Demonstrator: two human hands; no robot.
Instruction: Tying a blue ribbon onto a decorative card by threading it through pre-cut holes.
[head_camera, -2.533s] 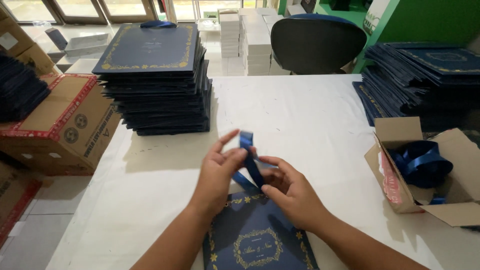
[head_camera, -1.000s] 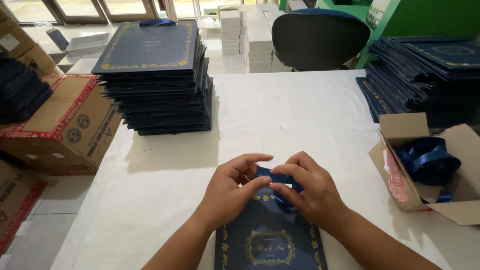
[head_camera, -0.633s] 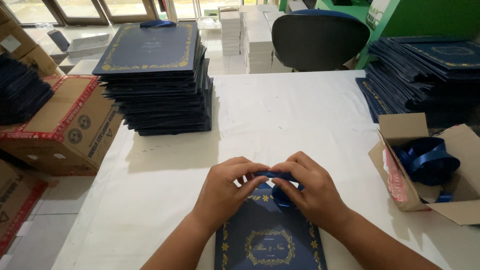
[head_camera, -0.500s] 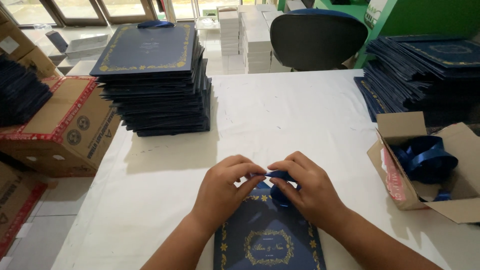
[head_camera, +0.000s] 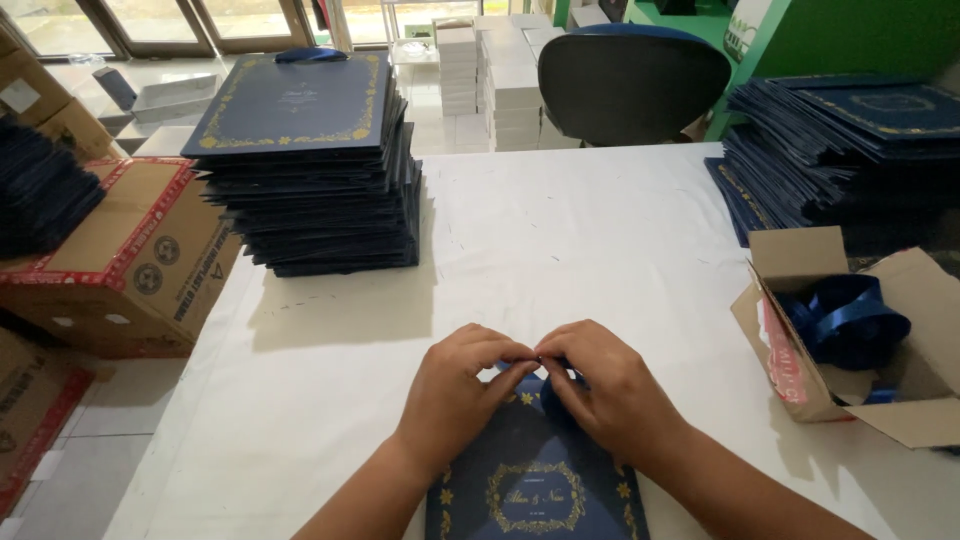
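Left hand and right hand met fingertip to fingertip, each grip pinched shut on the blue ribbon above a navy invitation card

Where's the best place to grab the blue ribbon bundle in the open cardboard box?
Probably the top loops of the ribbon bundle, from above. The cardboard box is open upward, its flaps and walls block the sides, and the loops bulge highest near the middle.

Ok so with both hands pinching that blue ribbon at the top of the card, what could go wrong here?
The ribbon is almost hidden under the fingertips, so it could slip loose or sit crooked. The left hand and right hand press on the navy card, which might crease or slide on the white table.
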